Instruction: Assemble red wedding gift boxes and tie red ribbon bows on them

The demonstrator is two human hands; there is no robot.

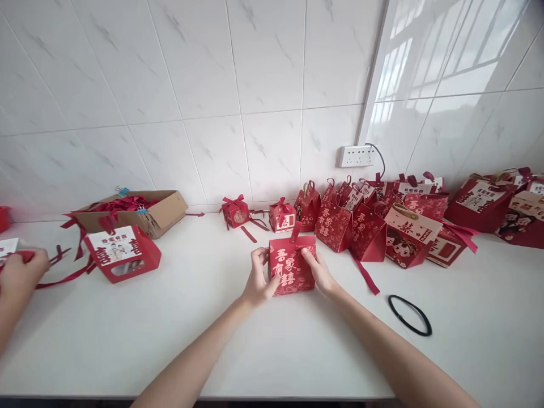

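Left hand [258,279] and right hand [318,271] hold red box [292,263] — table edge [293,396] well apart.

Held red box [293,266]: one, clock middle. Left hand [258,279], right hand [321,271]: two. Other person's hand [24,271]: one, nine o'clock. Little cube boxes [236,214]: two, eleven and twelve. Lone window box [123,252]: one, nine. Cardboard box [169,214]: one, ten. Black loop [427,330]: one, four. Wall socket [355,157]: one, one o'clock. Gift boxes [334,226]: ten or more, bunched, two.

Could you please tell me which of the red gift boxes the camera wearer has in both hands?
The central red box with white characters, between the left hand and right hand; the boxes clustered to its right are untouched.
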